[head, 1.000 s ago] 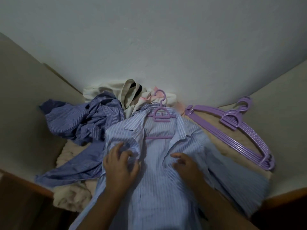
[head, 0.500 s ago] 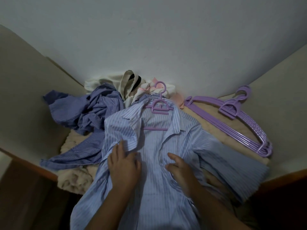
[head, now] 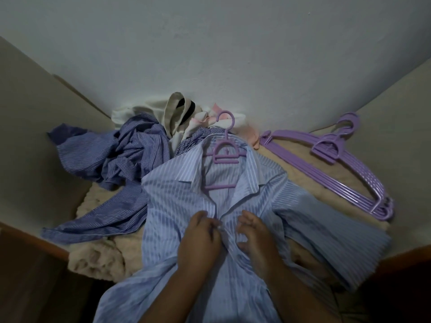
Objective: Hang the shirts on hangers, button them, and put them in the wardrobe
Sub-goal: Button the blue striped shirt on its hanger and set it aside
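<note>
the light blue striped shirt [head: 233,206] lies flat along the middle of the bed, collar toward the far edge, already on a purple hanger [head: 225,157] so the front can be closed lying down. the left hand [head: 200,243] pinches the placket at a small button just below the collar; the right hand [head: 254,238] presses the other edge, fingers loosely spread, grip not closed. crumpled darker shirts [head: 112,159] wait at the far left, spare hangers [head: 345,173] stacked by the far right. no readable writing.
</note>
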`<control>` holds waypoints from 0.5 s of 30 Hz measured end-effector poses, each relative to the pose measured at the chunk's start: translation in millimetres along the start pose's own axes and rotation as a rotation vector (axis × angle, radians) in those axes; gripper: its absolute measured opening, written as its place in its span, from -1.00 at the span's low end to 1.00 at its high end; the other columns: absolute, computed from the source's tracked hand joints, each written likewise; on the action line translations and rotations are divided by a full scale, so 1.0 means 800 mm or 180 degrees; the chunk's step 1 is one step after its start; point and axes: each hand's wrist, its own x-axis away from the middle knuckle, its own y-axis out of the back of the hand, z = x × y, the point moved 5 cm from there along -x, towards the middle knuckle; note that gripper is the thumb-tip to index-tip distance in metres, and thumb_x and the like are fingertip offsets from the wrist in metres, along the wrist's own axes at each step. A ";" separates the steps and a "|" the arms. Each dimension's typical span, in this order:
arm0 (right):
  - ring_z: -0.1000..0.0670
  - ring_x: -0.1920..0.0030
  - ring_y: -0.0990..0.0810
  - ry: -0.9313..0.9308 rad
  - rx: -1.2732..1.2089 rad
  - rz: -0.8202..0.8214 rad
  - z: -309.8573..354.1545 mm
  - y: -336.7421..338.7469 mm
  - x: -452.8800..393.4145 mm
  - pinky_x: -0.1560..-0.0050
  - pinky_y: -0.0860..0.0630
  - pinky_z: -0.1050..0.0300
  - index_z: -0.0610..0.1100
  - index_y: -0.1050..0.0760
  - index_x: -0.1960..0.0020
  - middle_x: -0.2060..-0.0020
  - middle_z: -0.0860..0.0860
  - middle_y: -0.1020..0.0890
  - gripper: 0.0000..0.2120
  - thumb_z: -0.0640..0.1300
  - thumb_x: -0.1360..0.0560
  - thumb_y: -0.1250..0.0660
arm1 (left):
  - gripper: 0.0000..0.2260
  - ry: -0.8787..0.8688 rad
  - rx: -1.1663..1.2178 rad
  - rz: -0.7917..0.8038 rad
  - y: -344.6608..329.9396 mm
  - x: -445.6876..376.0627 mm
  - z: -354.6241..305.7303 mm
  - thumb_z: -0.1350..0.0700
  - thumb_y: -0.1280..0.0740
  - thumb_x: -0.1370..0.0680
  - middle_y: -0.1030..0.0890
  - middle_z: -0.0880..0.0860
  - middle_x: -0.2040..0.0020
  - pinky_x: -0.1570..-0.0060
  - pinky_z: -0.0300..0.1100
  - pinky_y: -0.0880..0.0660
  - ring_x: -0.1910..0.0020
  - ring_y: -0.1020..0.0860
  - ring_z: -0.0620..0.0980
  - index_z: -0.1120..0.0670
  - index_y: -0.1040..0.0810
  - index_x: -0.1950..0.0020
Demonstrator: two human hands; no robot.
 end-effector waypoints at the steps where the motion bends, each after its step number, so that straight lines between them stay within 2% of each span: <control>1: 0.01 0.09 -0.56 -0.0008 -0.0189 -0.0035 0.004 -0.001 -0.008 0.23 -0.41 0.16 -0.11 -0.35 -0.36 -0.12 -0.02 -0.53 -0.61 -0.34 -0.56 -0.20 | -0.79 -0.0086 0.0135 -0.0228 0.008 -0.002 -0.007 0.16 -0.23 -0.59 -0.31 -0.01 -0.44 -0.08 -0.30 -0.33 -0.24 -0.40 -0.17 0.10 -0.55 -0.18; 3: 0.01 0.12 -0.54 -0.0011 -0.0611 -0.0155 0.014 -0.006 -0.023 0.22 -0.42 0.14 -0.13 -0.30 -0.40 -0.10 -0.05 -0.54 -0.59 -0.34 -0.57 -0.18 | -0.87 -0.0211 0.0652 -0.0583 0.020 -0.007 -0.024 0.22 -0.27 -0.57 -0.31 -0.01 -0.39 -0.08 -0.38 -0.29 -0.22 -0.33 -0.21 0.09 -0.57 -0.06; 6: -0.03 0.10 -0.51 -0.0136 -0.1423 -0.0201 0.027 -0.017 -0.043 0.15 -0.41 0.10 -0.20 -0.31 -0.36 -0.03 -0.11 -0.52 -0.67 -0.32 -0.61 -0.11 | -0.86 0.0336 0.1696 -0.0767 0.032 -0.022 -0.034 0.24 -0.28 -0.58 -0.24 -0.03 -0.39 0.14 -0.58 -0.32 -0.15 -0.43 -0.14 0.00 -0.53 0.01; 7: -0.05 0.09 -0.50 -0.0213 -0.1669 -0.0206 0.030 -0.020 -0.048 0.12 -0.40 0.08 -0.20 -0.34 -0.29 -0.04 -0.13 -0.50 -0.74 -0.30 -0.62 -0.08 | -0.85 0.0539 0.1974 -0.0854 0.032 -0.027 -0.032 0.24 -0.27 -0.58 -0.26 0.01 -0.41 0.15 -0.56 -0.35 -0.16 -0.46 -0.06 -0.01 -0.53 0.00; 8: -0.05 0.05 -0.48 -0.0279 -0.1858 -0.0222 0.034 -0.023 -0.049 0.08 -0.40 0.06 -0.16 -0.37 -0.22 -0.03 -0.11 -0.48 -0.79 -0.27 -0.62 -0.07 | -0.83 0.0676 0.2175 -0.0924 0.034 -0.031 -0.031 0.24 -0.27 -0.58 -0.29 0.05 -0.42 0.07 -0.49 -0.38 -0.20 -0.45 -0.01 -0.03 -0.53 -0.02; 10: -0.04 -0.04 -0.47 -0.0230 -0.1934 -0.0188 0.046 -0.029 -0.047 -0.05 -0.39 0.04 -0.05 -0.37 -0.21 -0.02 -0.02 -0.49 -0.78 -0.22 -0.63 -0.05 | -0.79 0.0806 0.2516 -0.0951 0.036 -0.037 -0.032 0.20 -0.25 -0.60 -0.40 0.02 -0.39 -0.19 -0.21 -0.42 -0.30 -0.43 -0.02 -0.13 -0.52 -0.05; 11: -0.03 -0.08 -0.49 -0.0126 -0.1853 -0.0116 0.053 -0.033 -0.045 -0.08 -0.38 0.04 -0.01 -0.37 -0.24 -0.05 0.03 -0.51 -0.74 -0.21 -0.64 -0.03 | -0.78 0.0831 0.2663 -0.0950 0.036 -0.039 -0.032 0.17 -0.24 -0.61 -0.47 0.00 -0.33 -0.25 -0.08 -0.43 -0.29 -0.45 -0.01 -0.18 -0.51 -0.05; 13: 0.00 -0.07 -0.54 0.0112 -0.1600 0.0037 0.063 -0.041 -0.043 -0.02 -0.40 0.06 0.06 -0.39 -0.25 -0.07 0.13 -0.54 -0.71 -0.19 -0.64 -0.02 | -0.80 0.0842 0.2848 -0.0995 0.038 -0.043 -0.035 0.12 -0.23 -0.62 -0.56 -0.05 -0.22 -0.26 -0.02 -0.47 -0.23 -0.52 -0.03 -0.20 -0.50 -0.08; 15: 0.01 -0.08 -0.57 0.0225 -0.1293 0.0155 0.068 -0.048 -0.046 0.00 -0.41 0.05 0.14 -0.37 -0.24 -0.09 0.21 -0.52 -0.72 -0.15 -0.64 -0.06 | -0.81 0.0797 0.2858 -0.1032 0.040 -0.049 -0.036 0.08 -0.24 -0.62 -0.56 -0.09 -0.24 -0.28 -0.02 -0.46 -0.23 -0.52 -0.05 -0.21 -0.50 -0.14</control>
